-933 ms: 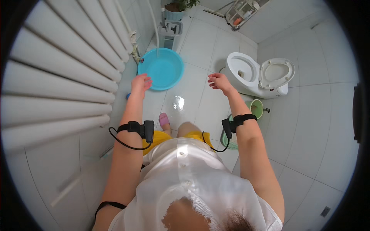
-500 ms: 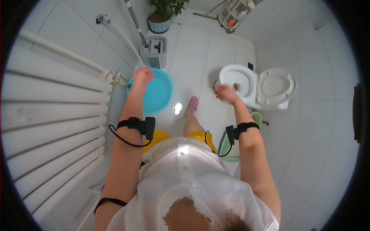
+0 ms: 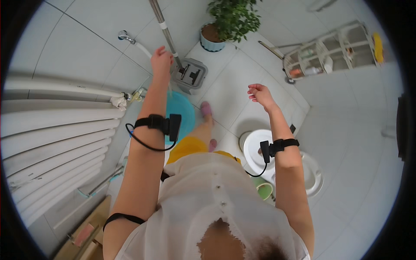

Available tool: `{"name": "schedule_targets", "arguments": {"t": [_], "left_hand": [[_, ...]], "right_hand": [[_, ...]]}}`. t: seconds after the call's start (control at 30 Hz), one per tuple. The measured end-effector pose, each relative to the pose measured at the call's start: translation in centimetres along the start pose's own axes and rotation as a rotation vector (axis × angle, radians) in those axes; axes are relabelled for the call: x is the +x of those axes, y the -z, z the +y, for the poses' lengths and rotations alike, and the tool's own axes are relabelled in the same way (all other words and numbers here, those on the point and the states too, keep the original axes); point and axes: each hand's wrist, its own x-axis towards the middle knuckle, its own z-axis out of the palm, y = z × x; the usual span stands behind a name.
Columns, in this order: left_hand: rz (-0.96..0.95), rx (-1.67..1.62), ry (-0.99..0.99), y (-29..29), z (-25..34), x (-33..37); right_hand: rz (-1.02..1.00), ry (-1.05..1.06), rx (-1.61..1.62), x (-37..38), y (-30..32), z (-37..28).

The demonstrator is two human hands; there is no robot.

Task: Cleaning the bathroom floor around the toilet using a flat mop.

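Observation:
My left hand (image 3: pixel 161 61) is raised in front of the white hose (image 3: pixel 143 49), beside the metal pole (image 3: pixel 164 27) of a mop. Its fingers are loosely bent and apart, and I see nothing held in them; whether they touch the pole I cannot tell. Below that wrist the blue basin (image 3: pixel 183 116) stands on the floor, partly hidden by my forearm. The pole runs down to a grey mop bucket (image 3: pixel 193 74). My right hand (image 3: pixel 261 96) hangs free above the floor tiles, with its fingers half curled, apart and holding nothing.
At the right are a white toilet (image 3: pixel 255 147) with its seat up and a green container (image 3: pixel 264 190). A potted plant (image 3: pixel 212 40) and a shelf rack (image 3: pixel 333 54) stand at the back. A white radiator (image 3: pixel 56 134) lines the left wall, near a tap (image 3: pixel 125 35).
My view has turned and moved forward. My left hand has gone from over the basin to beside the mop pole. The right hand is away from the toilet bowl, and my feet have stepped.

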Motion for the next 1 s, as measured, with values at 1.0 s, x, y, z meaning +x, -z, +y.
{"name": "schedule_targets", "arguments": {"t": [1.0], "left_hand": [[0.65, 0.522, -0.142, -8.3, 22.3, -0.2]], "right_hand": [[-1.386, 0.988, -0.788, 19.7, -22.6, -23.5]]}}
